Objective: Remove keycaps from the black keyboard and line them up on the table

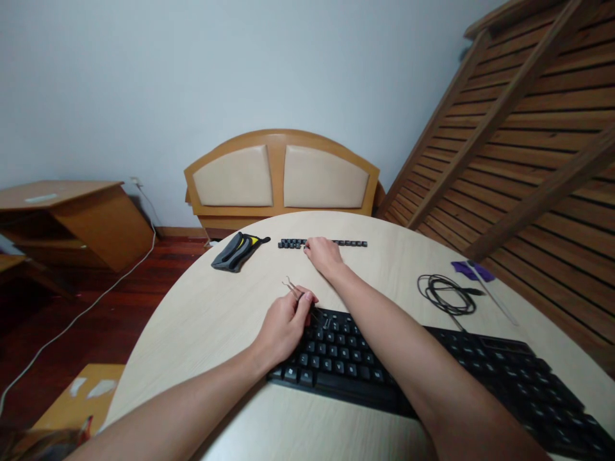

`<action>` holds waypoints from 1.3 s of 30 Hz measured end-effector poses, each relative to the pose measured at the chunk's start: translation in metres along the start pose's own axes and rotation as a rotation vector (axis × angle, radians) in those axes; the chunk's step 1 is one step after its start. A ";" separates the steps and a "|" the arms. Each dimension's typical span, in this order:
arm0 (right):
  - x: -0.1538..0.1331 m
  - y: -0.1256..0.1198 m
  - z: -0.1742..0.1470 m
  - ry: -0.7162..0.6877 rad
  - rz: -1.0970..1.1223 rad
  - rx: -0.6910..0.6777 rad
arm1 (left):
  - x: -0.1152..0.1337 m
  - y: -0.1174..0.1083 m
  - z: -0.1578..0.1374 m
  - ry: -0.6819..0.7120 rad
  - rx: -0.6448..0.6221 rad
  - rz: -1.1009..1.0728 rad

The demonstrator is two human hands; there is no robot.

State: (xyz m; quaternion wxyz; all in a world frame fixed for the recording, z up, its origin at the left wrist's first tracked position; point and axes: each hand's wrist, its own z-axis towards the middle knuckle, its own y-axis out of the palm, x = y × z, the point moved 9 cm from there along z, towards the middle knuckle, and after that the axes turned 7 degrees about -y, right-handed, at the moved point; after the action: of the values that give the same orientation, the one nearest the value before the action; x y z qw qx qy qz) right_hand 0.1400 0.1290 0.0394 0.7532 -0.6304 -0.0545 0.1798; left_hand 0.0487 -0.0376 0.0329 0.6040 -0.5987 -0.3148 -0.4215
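Note:
My left hand (284,323) is closed around a wire keycap puller (289,283), whose bent wire ends stick up past the fingers. It rests over the upper left corner of a black keyboard (346,379), where some keys at the top edge look to be off. Farther out on the table, my right hand (325,253) reaches across the keyboard with fingers pinched at a small black keycap (305,247). That keycap is at the right end of a short front row. Behind it runs a longer row of loose keycaps (353,243), partly hidden by the hand.
A grey, black and yellow folded cloth item (237,253) lies left on the round table (192,333). To the right are a coiled black cable (446,296), a purple cloth (473,270) and a thin pale strip (492,294). A wooden slatted frame (519,128) leans at the right.

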 end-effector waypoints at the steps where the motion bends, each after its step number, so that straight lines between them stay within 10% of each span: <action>1: 0.000 0.003 -0.001 0.003 0.009 0.006 | 0.000 0.000 0.000 0.001 0.000 -0.003; 39: 0.004 0.015 0.004 0.027 0.105 0.073 | -0.002 0.001 0.001 0.001 0.012 -0.006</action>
State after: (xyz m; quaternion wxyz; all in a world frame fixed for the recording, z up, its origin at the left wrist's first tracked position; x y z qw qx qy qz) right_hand 0.1395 0.1365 0.0252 0.7659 -0.6069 -0.0045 0.2122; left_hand 0.0489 -0.0363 0.0309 0.6064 -0.5940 -0.3188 -0.4217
